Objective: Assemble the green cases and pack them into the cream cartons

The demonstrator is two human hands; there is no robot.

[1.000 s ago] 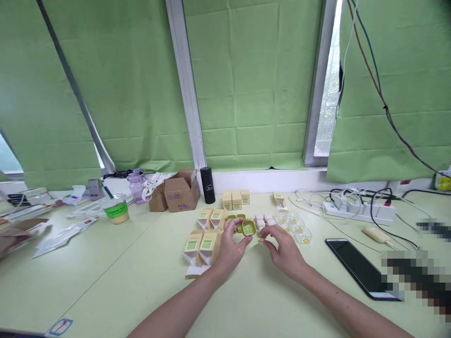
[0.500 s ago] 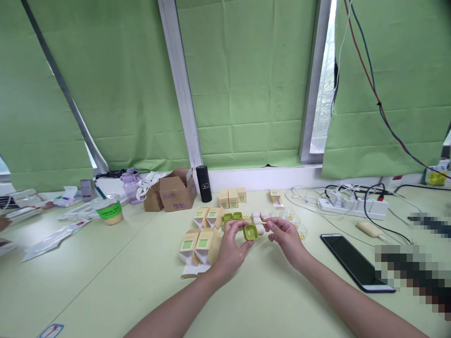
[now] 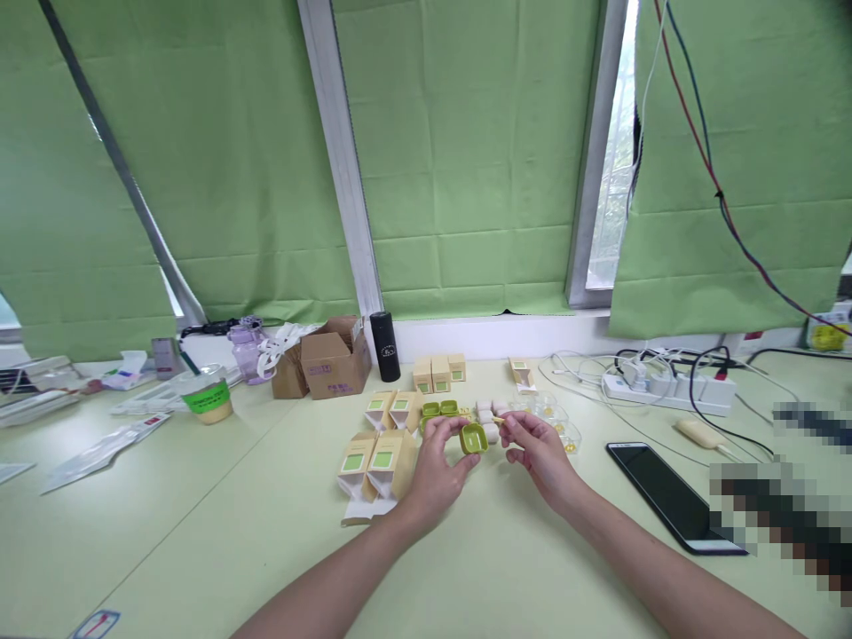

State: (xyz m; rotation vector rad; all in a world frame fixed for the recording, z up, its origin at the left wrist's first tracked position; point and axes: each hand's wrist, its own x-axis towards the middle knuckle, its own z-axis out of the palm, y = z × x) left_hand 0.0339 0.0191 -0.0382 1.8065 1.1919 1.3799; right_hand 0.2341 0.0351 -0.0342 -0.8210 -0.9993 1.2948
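Observation:
My left hand [image 3: 442,463] grips a small square green cup [image 3: 474,438] by its edge, its open side tipped towards me. Close by on the right, my right hand [image 3: 536,451] pinches a small yellowish piece [image 3: 498,420], too small to name. Behind my left hand lie more green cups [image 3: 440,408], partly covered by it. Several small white blocks [image 3: 491,406] sit between the hands, partly hidden. Clear plastic cups with yellow spots [image 3: 564,435] stand beyond my right hand. Left of my left hand are small kraft boxes with green labels [image 3: 391,461], some with open white flaps.
More kraft boxes [image 3: 439,373] and a black bottle [image 3: 384,347] stand at the back, beside a cardboard carton [image 3: 335,364]. At left is a drink cup [image 3: 209,396] with a straw. A phone [image 3: 672,497] lies at right, before a power strip [image 3: 669,392] with tangled cables.
My right hand has risen slightly with the small yellowish piece, and the green cup has tipped further towards me. The view has shifted a little to the right. Over the last half second both hands stay nearly still.

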